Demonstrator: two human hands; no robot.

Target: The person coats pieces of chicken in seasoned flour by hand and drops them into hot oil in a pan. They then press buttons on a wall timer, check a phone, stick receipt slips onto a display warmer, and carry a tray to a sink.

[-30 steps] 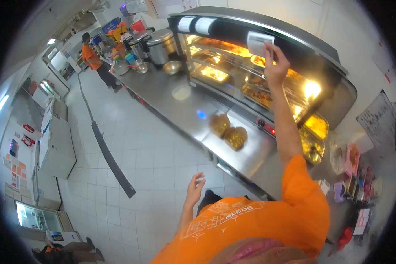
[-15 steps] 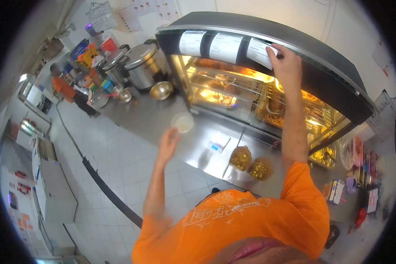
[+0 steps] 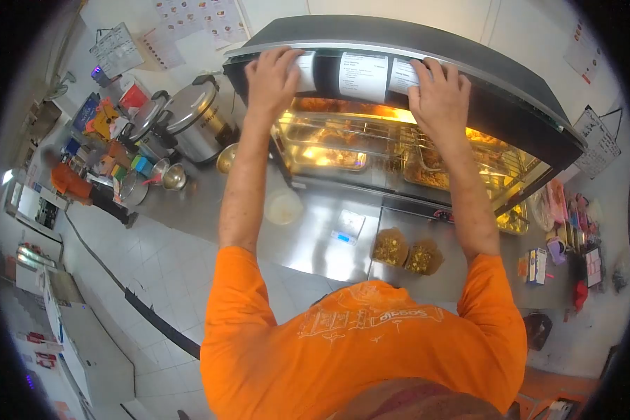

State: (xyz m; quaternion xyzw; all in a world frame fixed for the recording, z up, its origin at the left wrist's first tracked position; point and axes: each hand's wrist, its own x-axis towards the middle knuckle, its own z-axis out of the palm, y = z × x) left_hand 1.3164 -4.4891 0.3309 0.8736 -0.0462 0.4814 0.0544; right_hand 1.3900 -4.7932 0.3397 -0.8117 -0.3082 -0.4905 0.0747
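My left hand [image 3: 271, 82] is at the upper left of the heated food display cabinet [image 3: 511, 122], its fingers bent over the top edge where a printed order slip [image 3: 305, 71] hangs, partly covered. Farther right, the bent fingers of my right hand [image 3: 441, 101] press on another order slip [image 3: 403, 75] at the same edge. A middle slip [image 3: 363, 77] hangs between the hands, touched by neither. Behind the lit glass, trays of food [image 3: 332, 150] sit on racks. My left thumb is hidden.
On the steel counter below are two open boxes of food [image 3: 390, 248], a small scale [image 3: 346, 229] and a round pale container [image 3: 283, 207]. Large cookers [image 3: 201, 115] and bowls [image 3: 174, 177] stand left. A person in orange [image 3: 73, 183] stands far left.
My left hand has risen from above the counter to the cabinet's top edge. My right hand stays at the right slip, its fingers now on the edge. The view has shifted slightly.
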